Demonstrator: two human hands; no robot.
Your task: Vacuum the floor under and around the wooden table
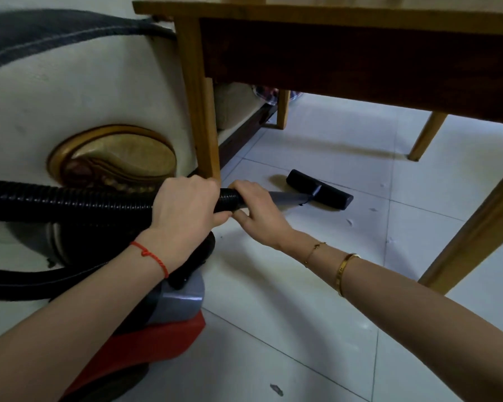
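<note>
The wooden table (pixel 346 15) fills the top of the view, its legs standing on white floor tiles (pixel 317 300). A black ribbed vacuum hose (pixel 70 198) runs in from the left to a grey tube (pixel 288 197) ending in a flat black floor nozzle (pixel 320 189), which lies on the tiles under the table. My left hand (pixel 186 210) grips the hose end. Just ahead of it, my right hand (pixel 256 210) grips where hose meets tube. The red and grey vacuum body (pixel 169 320) sits on the floor below my left arm.
A cream sofa (pixel 79 97) with a carved gold ornament stands at the left, tight against the table's near-left leg (pixel 204 126). Another table leg (pixel 476 239) slants down at the right. Small bits of debris (pixel 276 389) lie scattered on the tiles.
</note>
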